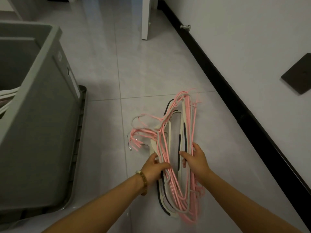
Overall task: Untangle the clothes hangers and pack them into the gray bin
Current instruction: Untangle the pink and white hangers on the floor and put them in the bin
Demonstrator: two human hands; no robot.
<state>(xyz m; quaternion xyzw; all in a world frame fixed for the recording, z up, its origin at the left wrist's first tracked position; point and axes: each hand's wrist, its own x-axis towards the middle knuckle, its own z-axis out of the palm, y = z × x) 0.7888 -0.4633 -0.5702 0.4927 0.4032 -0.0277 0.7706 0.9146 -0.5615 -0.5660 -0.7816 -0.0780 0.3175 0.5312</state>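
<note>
A tangled bunch of clothes hangers [175, 132], thin pink ones mixed with cream ones that carry dark strips, is held over the tiled floor at the centre. My left hand [154, 168] grips the bunch's left side, fingers curled round pink and cream bars. My right hand [195, 159] holds the right side, fingers wrapped round several bars. The hooks [136, 138] point left. The gray bin [33, 115] stands to the left, and a few pale hangers [6, 96] lie inside it.
A white wall with a black baseboard [235, 98] runs diagonally along the right. A metal doorstop [185, 27] sits at its base, and a dark square plate [298, 74] is on the wall. A white furniture leg [145, 19] stands at the back.
</note>
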